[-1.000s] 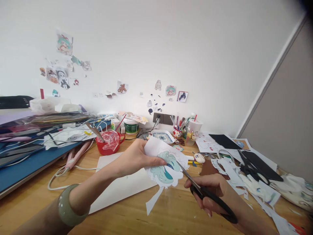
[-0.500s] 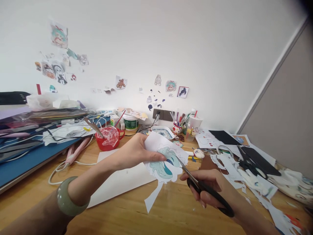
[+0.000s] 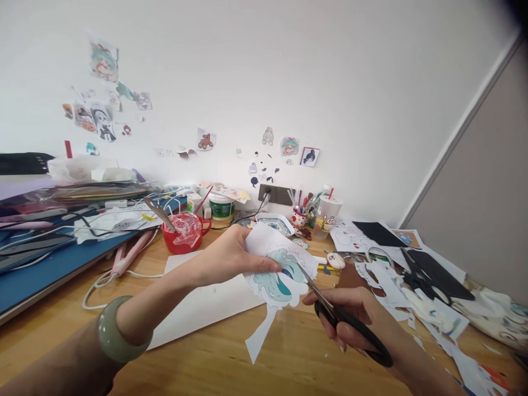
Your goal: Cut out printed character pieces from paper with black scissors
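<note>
My left hand (image 3: 237, 254), with a green bangle (image 3: 108, 330) on its wrist, pinches a sheet of paper (image 3: 264, 234) above the table, thumb on top. Printed on the paper is a teal, hair-like drawing, and part of its lower edge is cut to a wavy outline. A narrow white offcut (image 3: 260, 336) hangs from the bottom of the sheet. My right hand (image 3: 350, 316) is closed round the black handles of the scissors (image 3: 325, 300). Their blades point up and left and meet the paper's right side; the cut itself is too fine to make out.
Under my left forearm lies a large white sheet (image 3: 206, 308). A red mug (image 3: 183, 236) with a spoon stands behind it. Paper scraps (image 3: 388, 280) and a second pair of black scissors (image 3: 423, 280) lie at right. A drink cup (image 3: 328, 217) stands near the wall.
The view has shifted very slightly. Both hands, the paper and the scissors keep nearly the same pose; the hanging offcut has swung a little.
</note>
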`<control>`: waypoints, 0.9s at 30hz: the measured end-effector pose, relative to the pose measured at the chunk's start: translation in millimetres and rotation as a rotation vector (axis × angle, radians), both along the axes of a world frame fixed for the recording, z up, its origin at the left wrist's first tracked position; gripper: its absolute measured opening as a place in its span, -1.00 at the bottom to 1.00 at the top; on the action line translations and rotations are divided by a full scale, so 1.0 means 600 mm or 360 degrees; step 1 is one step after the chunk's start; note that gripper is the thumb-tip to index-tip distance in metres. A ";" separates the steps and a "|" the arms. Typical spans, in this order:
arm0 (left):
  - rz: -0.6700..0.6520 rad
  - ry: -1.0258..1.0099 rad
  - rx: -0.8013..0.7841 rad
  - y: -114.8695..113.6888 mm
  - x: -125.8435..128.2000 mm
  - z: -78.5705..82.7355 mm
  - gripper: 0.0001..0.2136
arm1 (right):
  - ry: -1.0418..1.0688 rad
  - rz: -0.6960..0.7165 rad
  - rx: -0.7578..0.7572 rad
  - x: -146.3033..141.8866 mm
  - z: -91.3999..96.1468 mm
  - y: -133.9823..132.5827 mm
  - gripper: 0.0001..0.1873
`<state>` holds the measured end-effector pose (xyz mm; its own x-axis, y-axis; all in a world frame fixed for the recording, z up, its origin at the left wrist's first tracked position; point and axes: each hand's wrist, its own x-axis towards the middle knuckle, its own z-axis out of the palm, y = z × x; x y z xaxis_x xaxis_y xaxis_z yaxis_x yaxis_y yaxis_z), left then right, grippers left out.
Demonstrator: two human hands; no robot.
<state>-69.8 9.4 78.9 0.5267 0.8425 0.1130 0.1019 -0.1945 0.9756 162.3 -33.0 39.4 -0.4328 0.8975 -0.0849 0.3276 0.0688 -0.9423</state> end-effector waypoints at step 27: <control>-0.0047 -0.0074 -0.0030 0.014 -0.003 -0.021 -0.78 | -0.0094 -0.0087 -0.0008 -0.005 -0.001 0.001 -0.59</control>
